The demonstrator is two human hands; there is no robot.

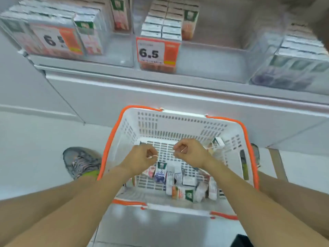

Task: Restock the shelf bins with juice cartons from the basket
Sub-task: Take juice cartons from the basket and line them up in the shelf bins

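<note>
A grey shoe point(81, 162) stands just outside the basket's point(179, 125) left rim. Over its bare far half, the left hand point(142, 158) and right hand point(189, 152) hover with fingers curled, holding nothing. Juice cartons point(181, 182) crowd the near right corner.

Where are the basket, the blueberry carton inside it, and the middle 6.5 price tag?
basket point(178, 122): head view, on the bare far wall under the rim.
blueberry carton point(160, 176): head view, on its front face, just below the left wrist.
6.5 price tag point(151, 52): head view, on the white panel with the printed digits.
</note>
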